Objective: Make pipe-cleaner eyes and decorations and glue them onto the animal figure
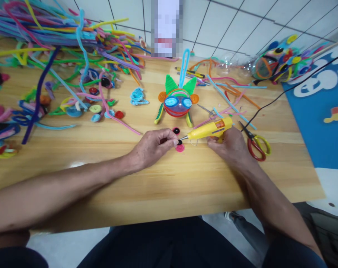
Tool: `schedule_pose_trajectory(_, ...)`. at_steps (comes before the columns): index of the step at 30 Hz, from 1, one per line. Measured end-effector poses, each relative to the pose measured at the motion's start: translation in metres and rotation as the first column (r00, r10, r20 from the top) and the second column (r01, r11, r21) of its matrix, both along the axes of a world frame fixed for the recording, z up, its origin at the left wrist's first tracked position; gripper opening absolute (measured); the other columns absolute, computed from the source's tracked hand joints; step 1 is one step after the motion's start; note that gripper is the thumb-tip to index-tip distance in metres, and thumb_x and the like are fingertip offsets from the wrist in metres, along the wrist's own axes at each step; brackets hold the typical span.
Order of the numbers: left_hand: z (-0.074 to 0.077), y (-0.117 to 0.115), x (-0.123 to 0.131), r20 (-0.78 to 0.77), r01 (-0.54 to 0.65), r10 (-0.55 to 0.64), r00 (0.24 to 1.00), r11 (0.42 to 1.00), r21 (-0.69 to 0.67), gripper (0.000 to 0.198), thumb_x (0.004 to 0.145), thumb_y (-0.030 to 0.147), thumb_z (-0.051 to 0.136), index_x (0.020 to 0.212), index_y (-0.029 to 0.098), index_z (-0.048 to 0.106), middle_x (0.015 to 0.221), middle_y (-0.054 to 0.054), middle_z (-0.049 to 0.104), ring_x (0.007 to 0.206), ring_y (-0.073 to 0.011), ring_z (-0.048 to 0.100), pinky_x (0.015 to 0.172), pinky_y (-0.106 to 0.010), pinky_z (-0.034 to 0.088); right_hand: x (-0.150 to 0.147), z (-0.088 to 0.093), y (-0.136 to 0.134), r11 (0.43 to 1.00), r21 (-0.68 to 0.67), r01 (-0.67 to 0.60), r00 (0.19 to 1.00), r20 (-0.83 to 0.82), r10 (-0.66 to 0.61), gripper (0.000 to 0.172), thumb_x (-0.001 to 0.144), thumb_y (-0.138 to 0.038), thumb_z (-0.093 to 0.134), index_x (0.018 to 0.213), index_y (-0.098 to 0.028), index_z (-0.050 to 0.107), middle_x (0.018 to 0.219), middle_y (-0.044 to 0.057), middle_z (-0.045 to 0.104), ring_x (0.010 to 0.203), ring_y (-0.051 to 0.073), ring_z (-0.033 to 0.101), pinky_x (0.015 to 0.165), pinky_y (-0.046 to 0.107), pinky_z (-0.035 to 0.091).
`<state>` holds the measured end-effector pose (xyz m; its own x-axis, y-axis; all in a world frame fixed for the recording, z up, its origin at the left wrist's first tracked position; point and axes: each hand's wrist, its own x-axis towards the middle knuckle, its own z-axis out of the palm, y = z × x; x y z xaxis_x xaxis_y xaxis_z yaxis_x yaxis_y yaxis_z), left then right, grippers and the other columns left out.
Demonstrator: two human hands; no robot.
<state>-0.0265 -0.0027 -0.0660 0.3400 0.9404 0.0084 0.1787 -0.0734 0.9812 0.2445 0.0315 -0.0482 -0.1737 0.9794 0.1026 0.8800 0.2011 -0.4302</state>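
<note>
My right hand point(232, 143) grips a yellow glue gun point(209, 128), its metal nozzle pointing left. The nozzle tip is at a small black disc point(180, 142) pinched between the thumb and forefinger of my left hand point(155, 145). Directly below lies a pink coil disc point(180, 148) on the table. A black disc with a pink rim point(176, 130) sits just beyond my left fingertips. Farther back stands a pipe-cleaner figure point(178, 103) with green pointed ears, blue eyes, orange side coils and a tall blue loop on top.
Scissors with red and yellow handles point(258, 147) lie right of my right hand. A black cord point(280, 96) crosses the right side. Pipe cleaners point(54, 33) are heaped at the back left, with coiled pieces point(95, 108) before them. A utility knife point(190, 72) lies behind the figure.
</note>
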Motion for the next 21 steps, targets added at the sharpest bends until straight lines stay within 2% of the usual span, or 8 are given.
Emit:
schedule_pose_trajectory(8,0.002,0.000,0.000,0.027,-0.006,0.007,1.000,0.999,-0.035,0.018,0.093,0.030,0.066,0.084,0.015,0.071,0.063,0.004,0.053,0.056,-0.0086,0.039,0.052,-0.021,0.031,0.005,-0.002,0.000,1.000,-0.002,-0.003,1.000,-0.012,0.003,0.010,0.073,-0.026,0.064,0.081,-0.024,0.060,0.075,0.005,0.069,0.069,0.025,0.067,0.059,0.033,0.047)
schedule_pose_trajectory(15,0.005,0.000,-0.001,0.045,-0.011,0.013,0.999,0.999,-0.038,0.017,0.094,0.029,0.066,0.083,0.015,0.070,0.063,0.003,0.059,0.053,-0.0084,0.042,0.053,-0.021,0.034,0.008,-0.010,0.001,0.999,0.009,0.030,0.999,-0.027,-0.030,0.012,0.073,-0.028,0.066,0.082,-0.023,0.059,0.074,0.004,0.068,0.066,0.024,0.065,0.057,0.032,0.045)
schedule_pose_trajectory(21,0.003,0.001,-0.001,0.058,-0.013,0.016,0.998,0.999,-0.043,0.017,0.093,0.029,0.066,0.083,0.015,0.070,0.063,0.002,0.060,0.053,-0.0080,0.045,0.051,-0.020,0.035,0.006,0.000,-0.001,1.000,-0.026,0.007,1.000,-0.018,-0.008,0.010,0.074,-0.027,0.065,0.081,-0.023,0.060,0.075,0.004,0.069,0.067,0.024,0.066,0.058,0.033,0.046)
